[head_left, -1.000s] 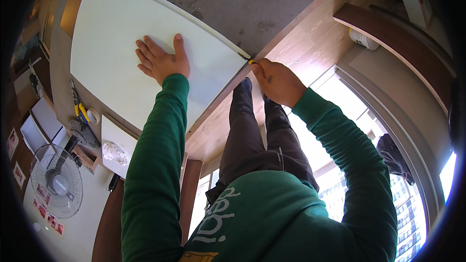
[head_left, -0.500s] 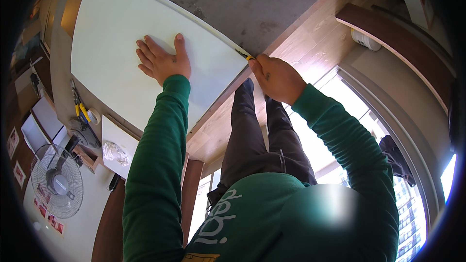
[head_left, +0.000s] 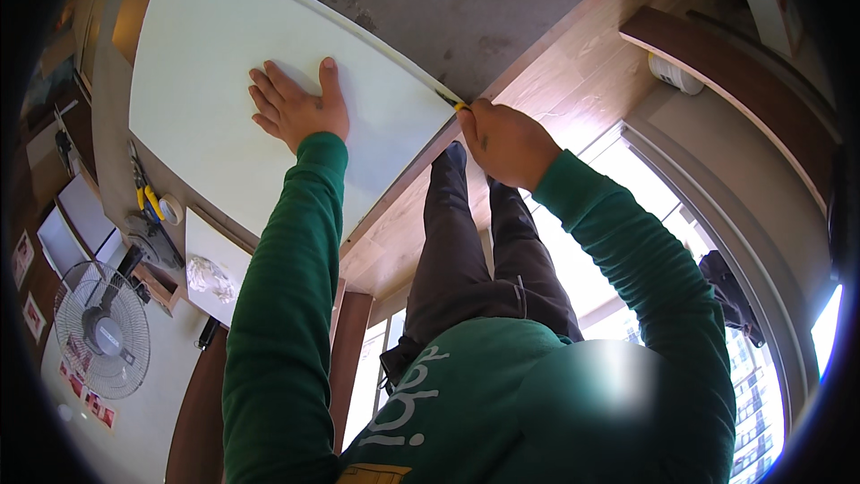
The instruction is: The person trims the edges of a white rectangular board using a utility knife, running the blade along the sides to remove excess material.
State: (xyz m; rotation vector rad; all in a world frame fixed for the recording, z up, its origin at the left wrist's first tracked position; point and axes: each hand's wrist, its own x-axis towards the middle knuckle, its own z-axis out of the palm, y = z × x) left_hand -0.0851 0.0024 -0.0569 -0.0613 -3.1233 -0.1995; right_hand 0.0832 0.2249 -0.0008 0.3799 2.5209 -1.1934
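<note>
A large white board (head_left: 206, 125) lies flat on the grey worktop. My left hand (head_left: 296, 106) presses palm down on it, fingers spread and thumb apart. At the board's near right corner, my right hand (head_left: 511, 143) is closed around a slim yellow-handled tool (head_left: 460, 107) with a dark pointed tip. That tip rests at the board's long far edge, by the corner. Most of the handle is hidden in my fist, so its exact kind is unclear.
Yellow-handled snips (head_left: 148, 195) and a tape roll (head_left: 171, 208) lie left of the board. A smaller white panel (head_left: 210, 255) is beside my left forearm, with a fan (head_left: 103, 332) further left. A curved brown wooden piece (head_left: 717, 81) stands at right.
Hardly anything differs. The view has shifted very slightly; both hands keep their places on the board and at its corner.
</note>
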